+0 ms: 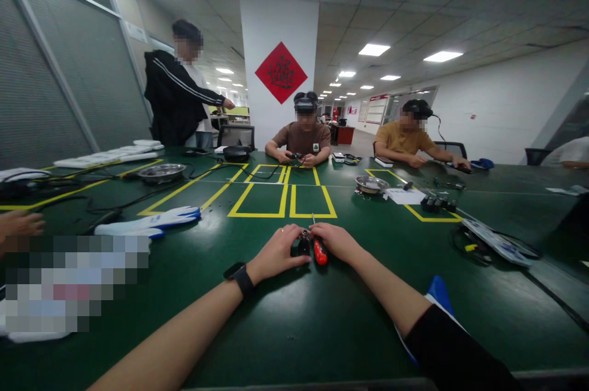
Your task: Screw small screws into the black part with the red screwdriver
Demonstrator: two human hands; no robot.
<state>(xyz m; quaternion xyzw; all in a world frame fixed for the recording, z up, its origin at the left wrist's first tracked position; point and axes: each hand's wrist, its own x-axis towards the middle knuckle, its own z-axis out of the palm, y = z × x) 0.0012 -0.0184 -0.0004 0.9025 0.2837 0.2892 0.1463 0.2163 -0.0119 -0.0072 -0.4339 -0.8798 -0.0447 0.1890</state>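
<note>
My left hand (281,250), with a dark watch on its wrist, is curled around a small black part with a shiny metal top (304,243). Thumb and fingers grip it from the left side, so its exact kind is hard to make out. Right beside it, my right hand (335,240) is closed over a screwdriver with a red and black handle (321,253). The handle points toward me, and the thin metal shaft shows beyond my fingers. My right fingertips are close to the black part; whether they touch it I cannot tell.
Blue-and-white gloves (156,222) lie to the left, and another glove (440,298) is by my right forearm. Metal bowls (372,184), several black parts (437,202) and cables are farther off. Yellow tape (257,215) marks the green table. Other people sit or stand around.
</note>
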